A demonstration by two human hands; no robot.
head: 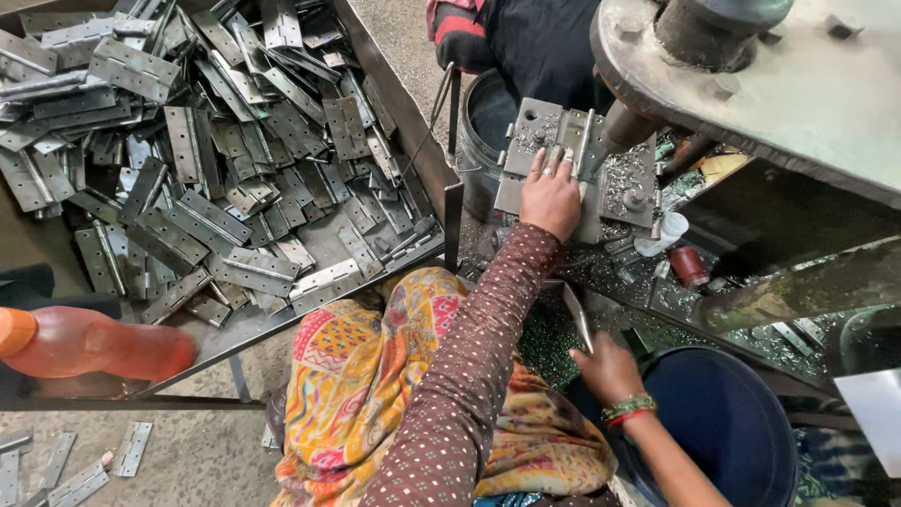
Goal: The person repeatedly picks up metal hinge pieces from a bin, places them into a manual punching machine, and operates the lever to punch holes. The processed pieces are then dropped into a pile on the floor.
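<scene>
My left hand [550, 194], in a brown dotted sleeve, lies with fingers flat on a grey hinge plate [537, 127]. It presses the plate onto the steel jig [627, 183] of a drill press. The drill spindle [627, 124] comes down just right of my fingers. My right hand [608, 369], with green and red bangles at the wrist, is lower down by my lap. It grips a narrow metal hinge leaf [576, 317] that points up toward the jig.
A big metal tray [394, 94] on the left holds a heap of hinges [216, 150]. An orange bottle [94, 345] lies at its near edge. A blue bucket [727, 422] stands at lower right. A steel bucket [481, 141] and another person [526, 42] are beyond the jig. Loose hinges [70, 474] lie on the floor.
</scene>
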